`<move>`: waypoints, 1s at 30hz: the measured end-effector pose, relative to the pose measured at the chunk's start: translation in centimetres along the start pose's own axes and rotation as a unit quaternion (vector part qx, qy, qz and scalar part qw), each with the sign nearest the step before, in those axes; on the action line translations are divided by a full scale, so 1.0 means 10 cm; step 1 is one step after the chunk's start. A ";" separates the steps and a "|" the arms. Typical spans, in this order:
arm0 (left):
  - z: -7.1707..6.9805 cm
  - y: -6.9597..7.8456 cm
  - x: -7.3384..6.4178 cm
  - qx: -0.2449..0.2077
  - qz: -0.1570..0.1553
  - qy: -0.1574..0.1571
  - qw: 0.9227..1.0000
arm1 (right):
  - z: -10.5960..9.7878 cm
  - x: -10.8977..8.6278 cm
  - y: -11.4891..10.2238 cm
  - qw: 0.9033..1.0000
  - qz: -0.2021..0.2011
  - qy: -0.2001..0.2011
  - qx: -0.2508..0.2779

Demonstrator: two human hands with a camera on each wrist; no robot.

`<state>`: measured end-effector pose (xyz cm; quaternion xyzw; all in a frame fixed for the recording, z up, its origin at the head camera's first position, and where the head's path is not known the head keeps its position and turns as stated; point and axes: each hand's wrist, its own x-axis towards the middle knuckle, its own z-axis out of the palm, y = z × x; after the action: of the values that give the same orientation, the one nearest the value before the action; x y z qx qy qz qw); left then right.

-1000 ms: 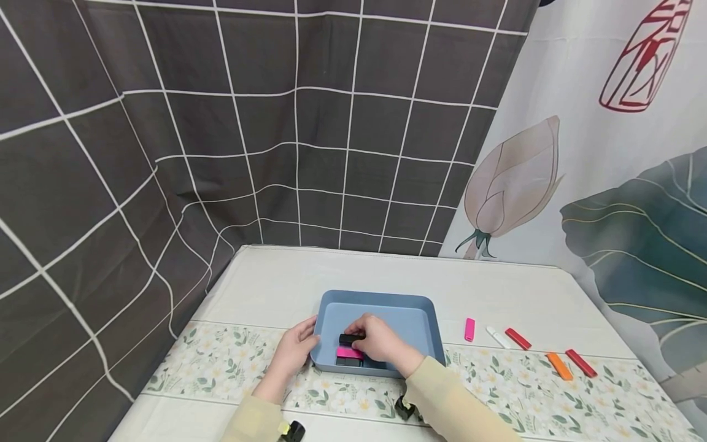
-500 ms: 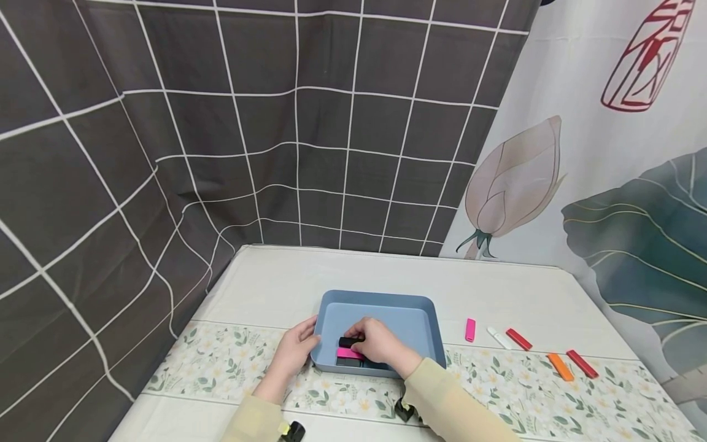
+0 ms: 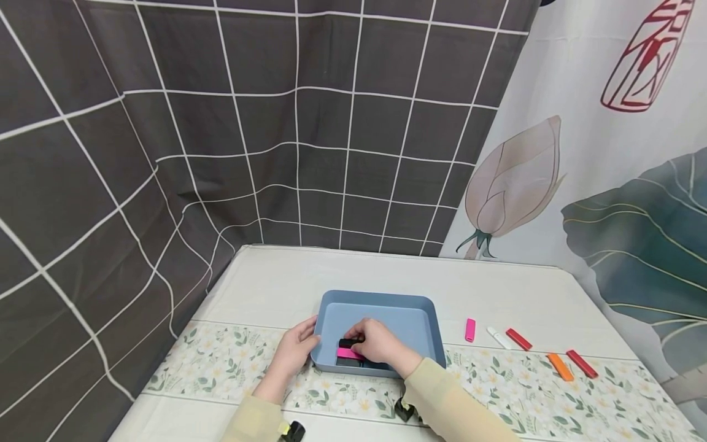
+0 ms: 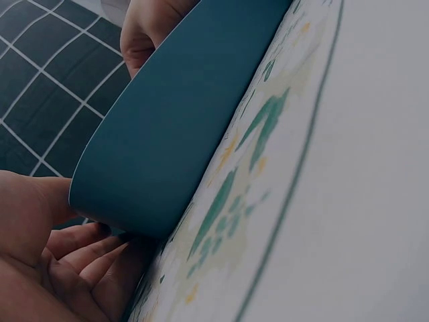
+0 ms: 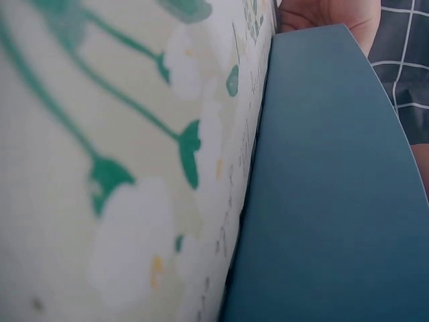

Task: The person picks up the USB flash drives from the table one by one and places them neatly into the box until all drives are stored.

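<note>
My left hand (image 3: 294,350) grips the left wall of a shallow blue tray (image 3: 327,310), its thumb at the rim. In the left wrist view, the fingers (image 4: 87,258) curl round the outside of the tray's corner. Inside the tray, my right hand (image 3: 377,341) pinches a small black bar (image 3: 347,343). A bright pink bar (image 3: 348,353) lies right beside it on the near side, and a dark bar (image 3: 348,362) lies nearer still. The right hand covers the right ends of these bars. In the right wrist view, the tray wall hides most of that work.
On the table to the right lie a pink piece (image 3: 470,330), a white piece (image 3: 499,337), two red bars (image 3: 518,339) and an orange bar (image 3: 560,367). A dark checked curtain (image 3: 326,123) hangs behind and to the left of the table (image 3: 265,279).
My right hand has brought the black bar slightly nearer to me, close against the pink bar. My left hand has stayed on the tray.
</note>
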<state>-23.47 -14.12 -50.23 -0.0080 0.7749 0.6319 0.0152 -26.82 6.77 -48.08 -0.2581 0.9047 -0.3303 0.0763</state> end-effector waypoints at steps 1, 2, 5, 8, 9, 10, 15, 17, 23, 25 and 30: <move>0.00 0.00 0.00 -0.001 0.000 0.000 1.000 | 0.00 0.00 0.00 1.000 0.000 -0.002 0.001; 0.00 0.00 0.00 -0.001 -0.001 0.000 1.000 | 0.00 0.00 0.00 1.000 -0.001 -0.003 0.002; 0.00 -0.01 0.01 0.000 -0.006 0.002 1.000 | 0.00 0.00 0.01 1.000 -0.001 -0.006 0.004; 0.01 -0.02 0.02 0.007 -0.008 0.004 1.000 | 0.00 0.00 0.01 1.000 -0.001 -0.008 0.004; 0.01 -0.02 0.02 0.009 -0.010 0.005 1.000 | 0.00 0.00 0.00 1.000 -0.001 -0.008 0.003; 0.01 -0.02 0.02 0.010 -0.011 0.005 1.000 | 0.00 0.00 0.00 1.000 -0.001 -0.007 0.004; 0.01 -0.02 0.01 0.013 -0.013 0.005 1.000 | 0.00 -0.01 -0.01 1.000 -0.001 -0.001 0.003; 0.01 -0.02 0.01 0.012 -0.012 0.004 1.000 | 0.00 -0.01 -0.01 1.000 0.001 0.002 0.002; 0.01 -0.02 0.01 0.011 -0.013 0.006 1.000 | 0.00 -0.01 -0.01 1.000 -0.001 0.015 -0.003; 0.01 -0.02 0.01 0.014 -0.013 0.007 1.000 | -0.01 -0.01 -0.01 1.000 -0.001 0.017 -0.001; 0.01 -0.02 0.01 0.015 -0.013 0.007 1.000 | -0.03 -0.02 -0.01 1.000 -0.003 0.012 0.004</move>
<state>-23.55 -14.04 -50.49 -0.0220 0.7841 0.6199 0.0180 -26.72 6.93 -47.82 -0.2563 0.9033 -0.3376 0.0658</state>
